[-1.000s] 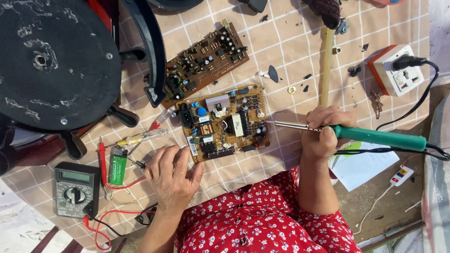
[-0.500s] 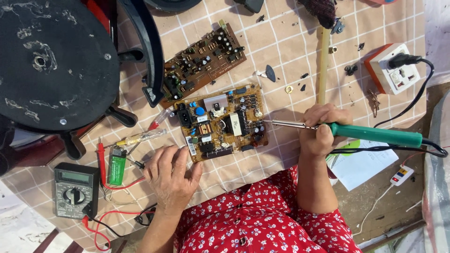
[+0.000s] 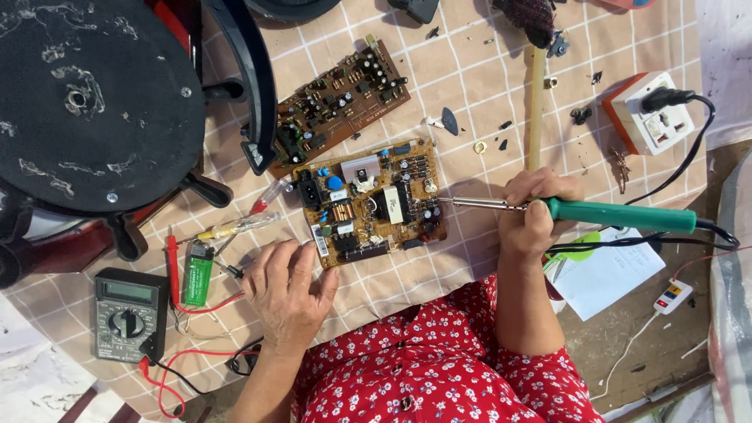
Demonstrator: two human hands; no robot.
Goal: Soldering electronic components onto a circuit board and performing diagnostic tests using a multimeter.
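Observation:
A yellowish circuit board [image 3: 374, 201] crowded with parts lies on the checked cloth in front of me. My right hand [image 3: 534, 211] grips a green-handled soldering iron [image 3: 619, 215]; its metal tip points left and reaches the board's right edge. My left hand [image 3: 288, 291] rests flat on the cloth, fingers spread, touching the board's lower left corner. A second, brown circuit board [image 3: 338, 106] lies just beyond the first.
A big black round fan base [image 3: 90, 102] fills the upper left. A multimeter [image 3: 130, 313] with red leads, a green lighter [image 3: 198, 272] and a screwdriver [image 3: 235, 227] lie at left. A white-and-orange socket block [image 3: 648, 119], a wooden stick [image 3: 535, 106] and paper [image 3: 611, 274] sit right.
The soldering iron's tip has stayed at the board's right edge. Both hands hold nearly the same places; only the view has shifted a little.

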